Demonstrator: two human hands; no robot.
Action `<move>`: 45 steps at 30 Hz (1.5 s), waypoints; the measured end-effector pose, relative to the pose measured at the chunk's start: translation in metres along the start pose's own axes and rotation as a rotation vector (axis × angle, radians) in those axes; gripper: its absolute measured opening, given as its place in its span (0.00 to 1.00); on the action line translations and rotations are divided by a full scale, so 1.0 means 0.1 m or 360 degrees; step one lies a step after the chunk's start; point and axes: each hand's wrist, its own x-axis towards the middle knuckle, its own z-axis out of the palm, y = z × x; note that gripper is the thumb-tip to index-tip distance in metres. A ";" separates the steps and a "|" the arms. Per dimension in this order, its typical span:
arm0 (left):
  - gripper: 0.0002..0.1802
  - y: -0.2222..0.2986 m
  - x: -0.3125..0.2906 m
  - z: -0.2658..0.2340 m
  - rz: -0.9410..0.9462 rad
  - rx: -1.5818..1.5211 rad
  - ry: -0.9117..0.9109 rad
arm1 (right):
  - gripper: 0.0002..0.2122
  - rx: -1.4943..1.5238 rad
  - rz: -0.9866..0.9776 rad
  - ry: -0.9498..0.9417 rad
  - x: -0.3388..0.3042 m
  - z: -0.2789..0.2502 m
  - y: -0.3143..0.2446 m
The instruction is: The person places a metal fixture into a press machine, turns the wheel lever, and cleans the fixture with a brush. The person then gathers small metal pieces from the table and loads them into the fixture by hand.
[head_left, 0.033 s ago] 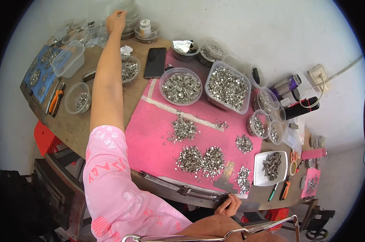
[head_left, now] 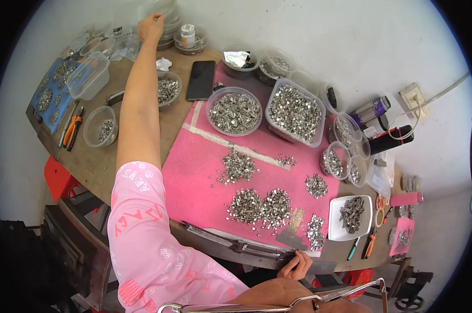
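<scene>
Head view: toward the left of the far edge of the table (head_left: 92, 161) stands a stack of clear plastic bowls (head_left: 170, 35), and the left hand (head_left: 151, 27) is right up at it, fingers bent close together; from here I can't tell whether they pinch a rim. I'd say a firm thumb-and-finger hold on one rim would disturb the others least. Just right of the stack, a white-capped jar (head_left: 187, 35) looks easy to knock. The left forearm (head_left: 138, 104) passes beside an open tub (head_left: 180, 89) of silvery metal pieces (head_left: 168, 89), so I'd keep it high. The right hand (head_left: 295, 265) curls at the table's near edge, by the pink mat (head_left: 194, 177); its grip I can't make out either, though it could serve as a brace.
</scene>
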 end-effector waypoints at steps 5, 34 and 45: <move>0.26 0.25 -0.15 0.00 -0.0189 0.0370 -0.0327 | 0.07 -0.0037 -0.0018 0.0003 0.01 0.00 0.00; 0.21 -0.50 -1.75 -1.15 -0.0322 -0.0166 -0.1177 | 0.05 0.0052 -0.0190 0.0143 0.01 0.07 0.08; 0.20 -0.08 -1.95 -1.69 0.0354 0.0164 -0.0671 | 0.05 0.0062 -0.0253 0.0172 0.01 0.08 0.08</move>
